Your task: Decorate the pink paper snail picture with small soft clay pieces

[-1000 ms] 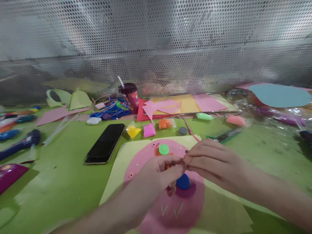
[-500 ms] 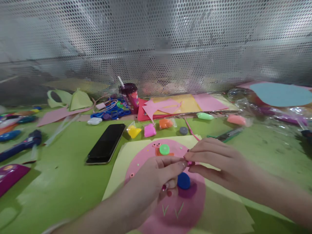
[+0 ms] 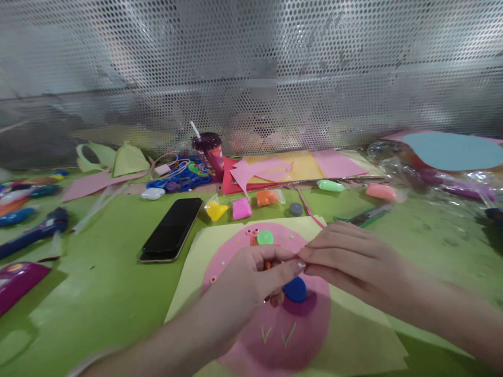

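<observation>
My left hand (image 3: 251, 277) and my right hand (image 3: 346, 256) meet fingertip to fingertip above a pink paper circle (image 3: 243, 251) that lies on a pale yellow sheet (image 3: 196, 262). Both hands pinch a tiny piece between them, too small to name. A blue clay disc (image 3: 295, 289) sits on a purple patch just under the fingers. A small orange clay figure with a green disc (image 3: 265, 237) rests near the circle's far edge. Two pale V marks (image 3: 279, 334) show on the circle's near part.
A black phone (image 3: 173, 228) lies left of the sheet. Small bags of yellow (image 3: 216, 210), pink (image 3: 241, 208) and orange clay (image 3: 266, 197) line up behind it, with a grey lump (image 3: 296, 209). A lidded cup (image 3: 208, 154), coloured papers (image 3: 298, 167), scissors and pens crowd the back and left.
The hands stay pinched together over the circle and shift only slightly. The left fingers have curled back in after briefly showing painted nails lower down.
</observation>
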{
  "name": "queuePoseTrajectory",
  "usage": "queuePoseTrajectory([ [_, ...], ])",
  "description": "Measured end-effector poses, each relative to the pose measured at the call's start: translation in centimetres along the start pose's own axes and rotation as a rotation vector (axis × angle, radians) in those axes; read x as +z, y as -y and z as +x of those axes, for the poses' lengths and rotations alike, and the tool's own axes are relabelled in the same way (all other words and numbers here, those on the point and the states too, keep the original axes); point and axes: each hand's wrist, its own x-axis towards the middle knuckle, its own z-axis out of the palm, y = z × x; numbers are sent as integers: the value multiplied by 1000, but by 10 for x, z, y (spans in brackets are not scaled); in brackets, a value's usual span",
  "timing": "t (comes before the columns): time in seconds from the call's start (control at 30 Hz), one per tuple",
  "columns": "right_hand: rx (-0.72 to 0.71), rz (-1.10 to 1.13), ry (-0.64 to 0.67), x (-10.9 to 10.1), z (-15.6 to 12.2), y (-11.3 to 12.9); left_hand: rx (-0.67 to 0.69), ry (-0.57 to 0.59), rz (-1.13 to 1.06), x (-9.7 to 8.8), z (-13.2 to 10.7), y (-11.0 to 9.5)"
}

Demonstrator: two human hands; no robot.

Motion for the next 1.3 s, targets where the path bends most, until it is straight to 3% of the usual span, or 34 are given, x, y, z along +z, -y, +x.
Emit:
queuePoseTrajectory([
  [0.33, 36, 114, 3, -2, 5, 0, -3, 10, -19, -4, 0, 6],
  [1.03, 48, 155, 55, -7, 6, 0, -56, 34, -22, 1, -2, -5],
  [1.13, 140, 82, 69, -15, 6, -10, -86, 10, -99, 2, -2, -9],
  [1.23, 311, -49, 194, -24, 3, -33, -129, -12, -198, 0, -1, -11],
  [1.3, 323, -64, 267, -24, -3, -50, -150, -7, -256, -3, -1, -10],
])
